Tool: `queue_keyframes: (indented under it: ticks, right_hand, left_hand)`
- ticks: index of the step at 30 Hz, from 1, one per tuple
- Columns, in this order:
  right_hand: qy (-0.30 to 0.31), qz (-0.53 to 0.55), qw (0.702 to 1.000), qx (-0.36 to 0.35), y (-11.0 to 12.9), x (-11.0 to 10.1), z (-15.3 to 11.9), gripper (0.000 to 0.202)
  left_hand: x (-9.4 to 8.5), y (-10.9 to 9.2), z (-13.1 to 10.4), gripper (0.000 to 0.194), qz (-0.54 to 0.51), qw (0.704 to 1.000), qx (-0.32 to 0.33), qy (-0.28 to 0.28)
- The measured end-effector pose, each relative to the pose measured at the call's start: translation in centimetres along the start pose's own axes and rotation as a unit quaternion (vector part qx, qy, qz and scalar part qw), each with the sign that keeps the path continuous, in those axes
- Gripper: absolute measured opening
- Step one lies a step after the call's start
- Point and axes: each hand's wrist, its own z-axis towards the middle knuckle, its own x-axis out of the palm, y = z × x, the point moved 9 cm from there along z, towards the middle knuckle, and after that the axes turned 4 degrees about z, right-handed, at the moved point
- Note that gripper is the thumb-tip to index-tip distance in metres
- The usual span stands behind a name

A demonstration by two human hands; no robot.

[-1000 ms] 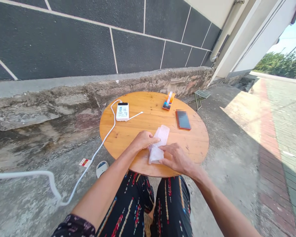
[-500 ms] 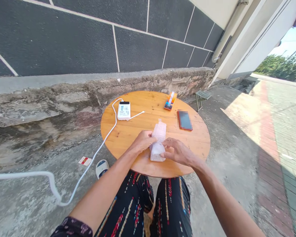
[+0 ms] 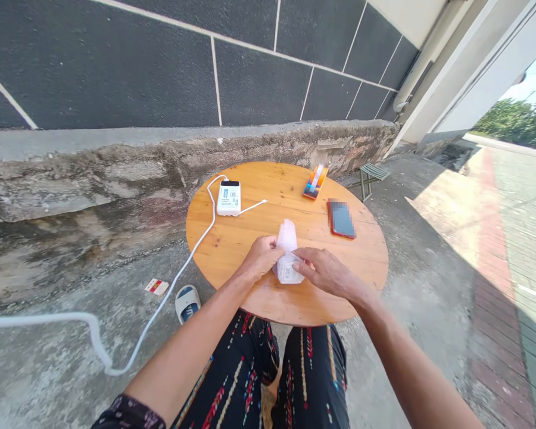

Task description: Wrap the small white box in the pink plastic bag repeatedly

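Note:
A pale pinkish-white soft packet (image 3: 287, 237), partly see-through, stands out against the round wooden table (image 3: 232, 250) near its front edge. Its near end shows a small printed patch. My left hand (image 3: 263, 256) pinches the packet's left side around its middle. From the right, my right hand (image 3: 320, 269) grips the other side with thumb and fingertips, the thumb lying on the near end. The fingertips of both hands are close together across the packet.
On the table are a white power bank (image 3: 229, 198) with a white cable, an orange box (image 3: 315, 182) with a clear strip, and a phone (image 3: 342, 218). A folding stool (image 3: 372, 174) stands behind right. A slipper (image 3: 188, 302) and a red-white card (image 3: 156, 286) lie on the ground.
The packet's far end now looks narrower and rounded, and the small tab there no longer shows. Its near end now shows a printed patch. The view has shifted slightly.

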Motion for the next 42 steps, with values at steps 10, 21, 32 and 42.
queue_keyframes:
  ticks: [10,21,32,42]
  right_hand:
    - [-0.038,-0.224,0.973,-0.027,4.2,0.8,-1.3,0.038]
    - [-0.015,-0.191,0.981,-0.008,3.5,1.1,-0.5,0.037]
    - [0.028,-0.174,0.984,0.011,3.1,1.6,0.5,0.042]
    - [-0.005,-0.152,0.988,0.016,3.2,1.3,0.0,0.043]
  left_hand:
    - [-0.4,0.2,-0.6,0.007,0.017,0.998,0.012,-0.052]
    - [0.2,0.9,-1.2,0.012,-0.107,0.993,-0.046,-0.035]
    - [0.3,0.8,-1.1,0.019,-0.170,0.983,-0.075,0.005]
    - [-0.2,1.2,-1.1,0.014,-0.152,0.985,-0.075,-0.018]
